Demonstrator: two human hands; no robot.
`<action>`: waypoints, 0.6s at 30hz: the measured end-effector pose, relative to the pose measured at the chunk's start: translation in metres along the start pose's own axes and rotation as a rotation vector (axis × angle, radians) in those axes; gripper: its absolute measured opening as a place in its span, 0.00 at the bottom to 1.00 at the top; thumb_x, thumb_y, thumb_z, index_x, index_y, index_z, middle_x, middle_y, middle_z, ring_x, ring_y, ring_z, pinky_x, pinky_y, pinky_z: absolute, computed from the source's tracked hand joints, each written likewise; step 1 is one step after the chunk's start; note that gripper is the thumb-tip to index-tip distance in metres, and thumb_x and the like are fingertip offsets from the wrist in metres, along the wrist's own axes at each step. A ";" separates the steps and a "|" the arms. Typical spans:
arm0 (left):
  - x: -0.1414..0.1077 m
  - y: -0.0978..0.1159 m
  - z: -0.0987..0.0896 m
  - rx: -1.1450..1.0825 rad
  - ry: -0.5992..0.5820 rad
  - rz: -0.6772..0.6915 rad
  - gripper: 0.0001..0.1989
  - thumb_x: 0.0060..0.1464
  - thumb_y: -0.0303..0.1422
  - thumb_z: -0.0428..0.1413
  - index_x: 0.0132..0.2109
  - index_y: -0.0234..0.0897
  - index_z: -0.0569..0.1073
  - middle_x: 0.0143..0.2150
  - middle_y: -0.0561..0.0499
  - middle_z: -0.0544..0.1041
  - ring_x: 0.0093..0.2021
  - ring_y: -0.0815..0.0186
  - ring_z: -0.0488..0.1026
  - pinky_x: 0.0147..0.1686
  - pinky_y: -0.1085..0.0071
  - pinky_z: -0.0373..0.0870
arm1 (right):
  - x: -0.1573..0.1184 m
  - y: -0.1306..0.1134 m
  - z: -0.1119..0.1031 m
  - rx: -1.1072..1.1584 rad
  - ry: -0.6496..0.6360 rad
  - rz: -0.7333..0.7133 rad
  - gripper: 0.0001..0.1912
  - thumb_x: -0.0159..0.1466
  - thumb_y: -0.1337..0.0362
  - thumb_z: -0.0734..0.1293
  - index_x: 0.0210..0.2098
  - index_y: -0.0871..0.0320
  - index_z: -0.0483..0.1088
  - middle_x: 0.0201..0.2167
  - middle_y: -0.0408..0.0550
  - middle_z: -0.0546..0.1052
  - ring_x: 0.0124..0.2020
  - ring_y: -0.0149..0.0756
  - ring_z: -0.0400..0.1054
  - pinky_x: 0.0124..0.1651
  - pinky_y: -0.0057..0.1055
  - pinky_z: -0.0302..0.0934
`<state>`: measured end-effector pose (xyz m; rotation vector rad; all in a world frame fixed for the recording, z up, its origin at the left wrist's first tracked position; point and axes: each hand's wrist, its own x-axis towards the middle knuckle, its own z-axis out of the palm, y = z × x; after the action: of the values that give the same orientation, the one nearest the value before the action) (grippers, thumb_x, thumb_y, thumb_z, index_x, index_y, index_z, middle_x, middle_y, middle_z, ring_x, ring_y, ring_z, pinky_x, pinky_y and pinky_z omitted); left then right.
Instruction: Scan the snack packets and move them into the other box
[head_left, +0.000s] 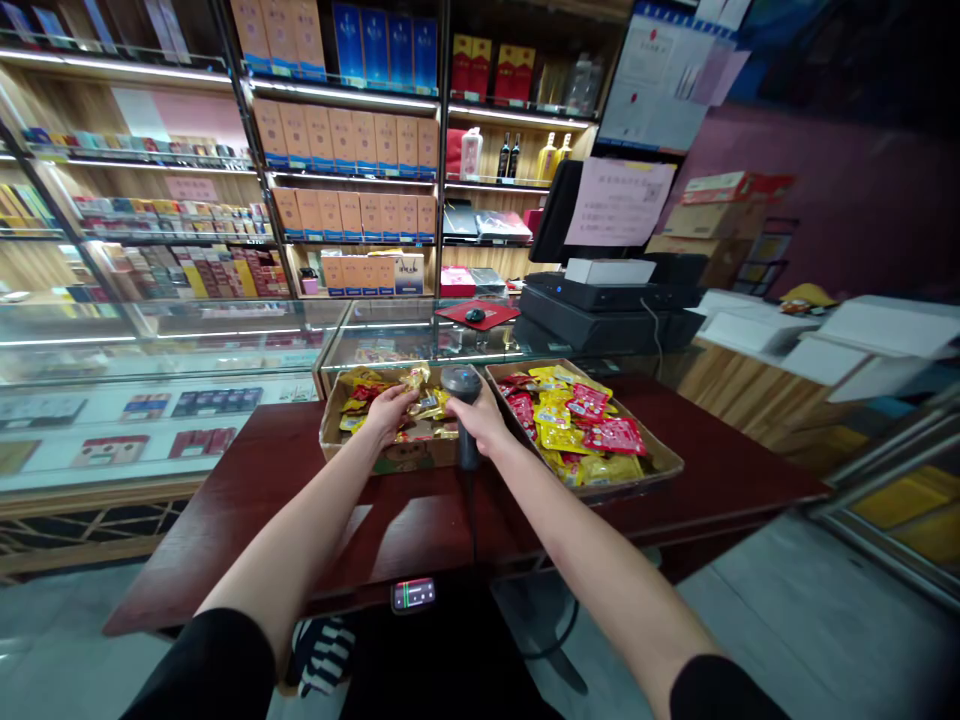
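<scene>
Directions are given as on a clock face centred on the handheld scanner (pixel 460 381), with 12 o'clock pointing away from the wearer. The right hand (pixel 486 420) is closed around the scanner's grip, with the scanner head uppermost and the cable (pixel 472 515) descending toward 6 o'clock. The left hand (pixel 391 413), at 9 o'clock, pinches a gold packet (pixel 415 376) between thumb and fingers, above the left carton (pixel 409 458); finger spacing is narrow. This carton contains further yellow and gold packets and stands on the dark red table (pixel 262 465). The right carton (pixel 665 463), at 3 o'clock, holds red and yellow packets (pixel 589 402). A mouse (pixel 475 315) rests on a red mat (pixel 500 313) at 12 o'clock; a monitor (pixel 553 212) stands at 1 o'clock.
</scene>
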<state>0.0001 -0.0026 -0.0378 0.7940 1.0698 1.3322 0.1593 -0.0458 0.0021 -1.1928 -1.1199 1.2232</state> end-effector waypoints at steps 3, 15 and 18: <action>0.003 -0.003 -0.003 0.016 0.003 0.050 0.27 0.35 0.34 0.70 0.45 0.35 0.72 0.27 0.55 0.75 0.22 0.75 0.70 0.23 0.79 0.63 | -0.022 0.010 0.005 0.014 -0.066 0.009 0.09 0.51 0.64 0.69 0.32 0.58 0.69 0.28 0.45 0.75 0.24 0.32 0.72 0.21 0.26 0.68; 0.007 -0.005 -0.006 -0.038 -0.029 0.074 0.27 0.39 0.32 0.68 0.48 0.35 0.73 0.29 0.53 0.77 0.23 0.75 0.71 0.25 0.79 0.66 | -0.095 0.043 0.028 -0.112 -0.057 0.053 0.10 0.54 0.58 0.65 0.28 0.59 0.68 0.12 0.42 0.71 0.11 0.33 0.67 0.14 0.25 0.62; 0.009 -0.005 -0.006 -0.058 -0.029 0.064 0.27 0.39 0.32 0.68 0.48 0.35 0.73 0.31 0.52 0.78 0.24 0.74 0.72 0.26 0.78 0.67 | -0.102 0.036 0.028 -0.101 -0.083 0.100 0.10 0.54 0.58 0.66 0.25 0.59 0.67 0.12 0.42 0.71 0.11 0.32 0.66 0.12 0.24 0.59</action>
<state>-0.0043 0.0051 -0.0457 0.8077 0.9858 1.3956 0.1247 -0.1474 -0.0301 -1.2978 -1.2073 1.3151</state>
